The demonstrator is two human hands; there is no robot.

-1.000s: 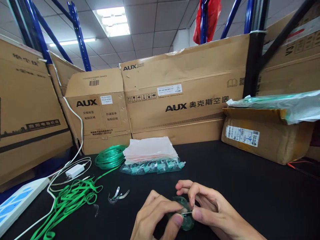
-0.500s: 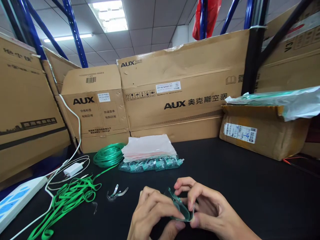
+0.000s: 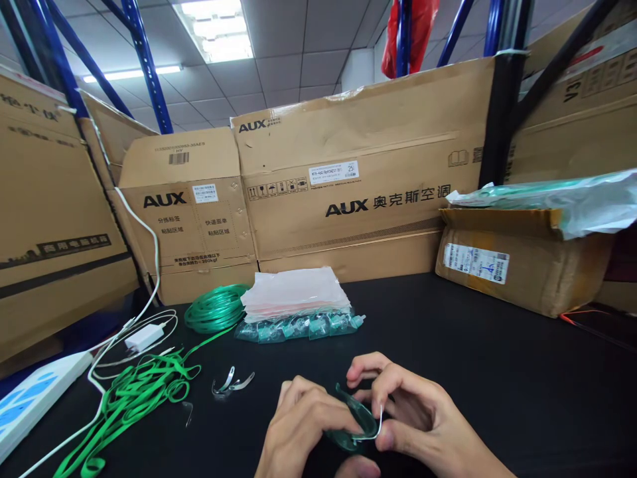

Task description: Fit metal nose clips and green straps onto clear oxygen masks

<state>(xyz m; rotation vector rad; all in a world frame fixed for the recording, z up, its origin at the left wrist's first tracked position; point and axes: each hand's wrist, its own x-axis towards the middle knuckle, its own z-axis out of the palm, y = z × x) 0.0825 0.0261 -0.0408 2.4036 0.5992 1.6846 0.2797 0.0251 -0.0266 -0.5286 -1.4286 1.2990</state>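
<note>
At the lower middle, my left hand [image 3: 306, 425] is closed on a translucent green plastic mask [image 3: 364, 415], its fingers pressed into the soft, bent rim. My right hand [image 3: 423, 415] pinches a thin, bent metal nose clip [image 3: 380, 419] between thumb and finger, against the mask's edge. How far the clip is attached to the mask I cannot tell. Several loose metal nose clips [image 3: 241, 384] lie on the black tabletop [image 3: 478, 352], left of my hands. Behind them is a stack of white sheets [image 3: 296, 292] with clear green plastic masks [image 3: 298, 328] at its front.
Flat green elastic cord [image 3: 134, 392] lies tangled at left, below a coil of green tubing [image 3: 215, 309]. A power strip [image 3: 37, 398] and a white charger [image 3: 144, 337] with cables are farther left. Cardboard boxes [image 3: 343, 239] wall the back; an opened carton [image 3: 517, 265] stands right.
The mask has turned and tilted slightly between my fingers, and my left thumb has moved lower. The metal clip now stands out more clearly from the rim.
</note>
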